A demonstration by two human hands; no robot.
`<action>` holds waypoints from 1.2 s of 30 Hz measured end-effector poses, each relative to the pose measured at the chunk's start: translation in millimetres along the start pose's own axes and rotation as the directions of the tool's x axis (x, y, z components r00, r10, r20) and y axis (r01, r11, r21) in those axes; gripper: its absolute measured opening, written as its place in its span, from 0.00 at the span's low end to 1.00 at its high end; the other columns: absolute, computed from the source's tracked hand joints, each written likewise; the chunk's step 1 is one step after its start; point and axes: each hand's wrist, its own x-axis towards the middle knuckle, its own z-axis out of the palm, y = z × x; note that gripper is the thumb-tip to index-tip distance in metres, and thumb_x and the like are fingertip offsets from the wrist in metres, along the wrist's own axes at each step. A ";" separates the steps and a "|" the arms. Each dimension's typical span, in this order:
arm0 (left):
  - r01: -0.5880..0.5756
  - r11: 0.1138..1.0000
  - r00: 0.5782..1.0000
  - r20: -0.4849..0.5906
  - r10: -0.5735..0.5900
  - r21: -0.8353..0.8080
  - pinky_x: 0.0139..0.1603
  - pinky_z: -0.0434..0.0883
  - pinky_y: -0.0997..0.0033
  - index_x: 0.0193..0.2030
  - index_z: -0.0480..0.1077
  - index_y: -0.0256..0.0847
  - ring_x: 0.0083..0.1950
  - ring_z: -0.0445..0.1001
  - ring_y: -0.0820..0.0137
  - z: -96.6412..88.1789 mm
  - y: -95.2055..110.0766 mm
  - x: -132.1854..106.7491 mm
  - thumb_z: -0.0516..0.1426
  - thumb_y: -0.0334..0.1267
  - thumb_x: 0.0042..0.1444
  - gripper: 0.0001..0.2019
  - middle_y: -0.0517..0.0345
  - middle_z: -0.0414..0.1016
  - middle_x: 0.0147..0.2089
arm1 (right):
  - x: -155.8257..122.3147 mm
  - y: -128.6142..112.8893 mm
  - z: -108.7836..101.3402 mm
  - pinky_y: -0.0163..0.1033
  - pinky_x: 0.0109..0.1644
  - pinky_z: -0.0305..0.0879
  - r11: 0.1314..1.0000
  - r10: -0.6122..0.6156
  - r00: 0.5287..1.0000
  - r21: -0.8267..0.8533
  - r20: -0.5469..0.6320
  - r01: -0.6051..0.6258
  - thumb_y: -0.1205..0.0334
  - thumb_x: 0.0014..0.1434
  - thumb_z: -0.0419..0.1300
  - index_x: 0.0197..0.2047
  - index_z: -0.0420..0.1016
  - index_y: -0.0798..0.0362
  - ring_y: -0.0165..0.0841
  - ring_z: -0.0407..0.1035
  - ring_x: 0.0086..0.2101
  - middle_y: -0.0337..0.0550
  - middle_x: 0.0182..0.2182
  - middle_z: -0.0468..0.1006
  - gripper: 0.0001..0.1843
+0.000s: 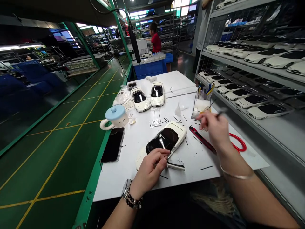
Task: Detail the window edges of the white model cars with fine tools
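Observation:
A white model car (164, 140) with black windows sits at an angle on the table, its near side door (176, 166) swung out. My left hand (152, 165) is closed on the car's near side, fingertips by the door opening. Raised over the right part of the table, my right hand (215, 127) is closed around a slim dark tool (222, 112), blurred, its end sticking out behind the knuckles. Below that hand lies a red and black utility knife (202, 140). Thin black strips (170, 120) are scattered beyond the car.
Two more white model cars (157, 94) stand farther back. At left are a mug with a blue lid (115, 115) and a phone (113, 144). A clear box (201, 106) of tools and a red ring (239, 142) are at right, beside shelves (252, 62) of model cars.

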 end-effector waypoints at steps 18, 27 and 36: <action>0.054 0.988 0.998 -0.017 -0.052 0.145 0.55 0.67 0.62 0.31 0.65 0.40 0.53 0.69 0.63 10.4 7.4 -5.6 0.47 0.47 0.65 0.16 0.50 0.69 0.53 | -111.7 10.5 29.5 0.31 0.27 0.62 0.622 0.335 0.861 0.596 0.383 -0.507 0.51 0.47 0.71 0.32 0.64 0.53 0.28 0.64 0.24 0.42 0.24 0.74 0.21; 0.048 0.985 0.999 -0.013 -0.047 0.165 0.54 0.68 0.64 0.31 0.64 0.40 0.51 0.70 0.66 10.4 9.3 -5.5 0.47 0.45 0.65 0.15 0.52 0.69 0.53 | -115.5 13.9 35.1 0.32 0.27 0.63 0.653 0.298 0.880 0.593 0.370 -0.470 0.51 0.50 0.69 0.32 0.60 0.52 0.28 0.65 0.24 0.43 0.25 0.76 0.22; -0.176 0.836 0.940 -0.162 0.299 0.520 0.55 0.68 0.61 0.43 0.67 0.41 0.55 0.67 0.63 10.6 -7.0 -16.4 0.54 0.35 0.60 0.05 0.49 0.65 0.53 | -128.3 19.2 39.2 0.34 0.29 0.66 0.793 0.232 0.930 0.498 0.286 -0.352 0.51 0.54 0.67 0.31 0.61 0.52 0.28 0.66 0.25 0.43 0.28 0.76 0.19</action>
